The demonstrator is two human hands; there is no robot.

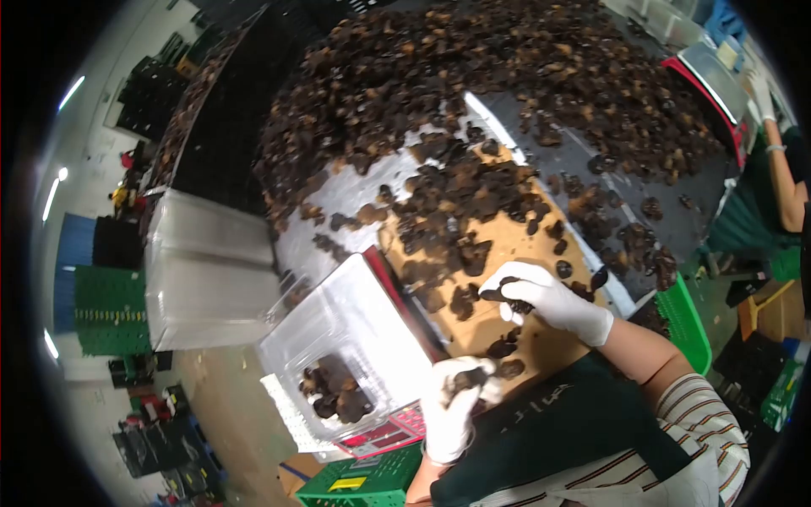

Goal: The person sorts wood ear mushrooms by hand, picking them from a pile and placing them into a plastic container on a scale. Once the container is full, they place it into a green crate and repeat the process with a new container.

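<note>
My left hand (456,406), in a white glove, is closed around a dark mushroom piece (470,378), just right of the scale. My right hand (545,300), also gloved in white, has its fingers pinched on another dark piece (508,291) above the tan board (541,338). Loose dark mushroom pieces (507,342) lie between the hands. On the red-edged scale (397,346) rests a clear plastic tray (308,372) with several dark pieces inside. A big pile of mushrooms (473,68) spreads over the far part of the table.
Stacked clear trays (211,270) stand at the left. Green crates (363,480) (686,325) sit at the near edge and at the right. A co-worker's gloved hand (760,93) is near another scale (710,84) at the upper right.
</note>
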